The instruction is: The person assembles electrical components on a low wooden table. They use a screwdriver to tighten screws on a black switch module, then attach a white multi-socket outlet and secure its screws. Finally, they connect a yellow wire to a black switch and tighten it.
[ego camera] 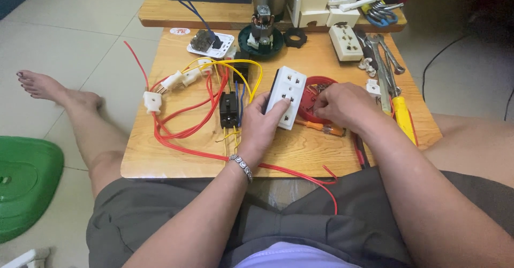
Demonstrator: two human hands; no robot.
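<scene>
White socket block [286, 98] | left hand [261, 126] clamped round it | right hand [342, 105] fingers curled in red dish [310, 107]

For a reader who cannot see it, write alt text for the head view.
A seated person's left hand holds a white socket block over a low wooden table, while the right hand reaches into a red round tray. Red and yellow wires lie at left.

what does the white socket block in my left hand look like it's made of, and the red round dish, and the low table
White rectangular socket block: looks like moulded plastic, smooth, faintly glossy. Red round dish: probably plastic too, given its uniform colour and thin rim. Low table: wood or wood-look board, orange-brown with visible grain; solid or veneer can't be told.
</scene>
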